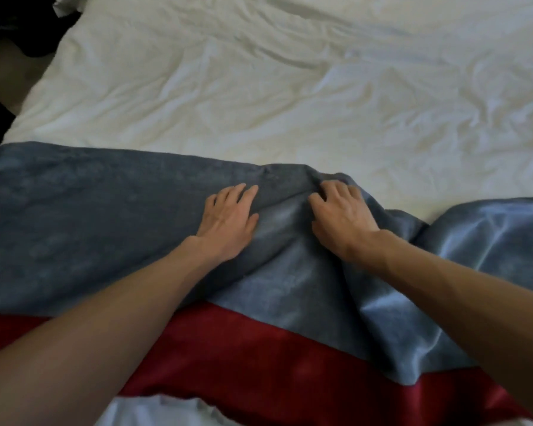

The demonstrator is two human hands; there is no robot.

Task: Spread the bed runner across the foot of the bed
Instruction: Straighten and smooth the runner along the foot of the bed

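Bed runner [74, 210]: blue-grey cloth with a red band [243, 358] along the near edge, laid across the foot of the bed, over the white duvet [259, 87]. From centre toward 9 o'clock it is seen flat and matte; from centre toward 3 o'clock it is bunched into glossy folds, with a gap of duvet showing at about 3 o'clock.

Step in hand, as judged: smoothing and drawing out the right portion; the left portion appears already laid.

Left hand [228, 222]: set flat on the runner at centre, fingers extended, nothing gripped; it is judged to be anchoring the cloth.

Right hand [339, 216]: just beside it toward 3 o'clock, fingers curled, a ridge of runner pinched at the far edge.

Next move, as judged: the gathered cloth is to be pulled toward 3 o'clock while the centre is pinned, then the folds pressed out.
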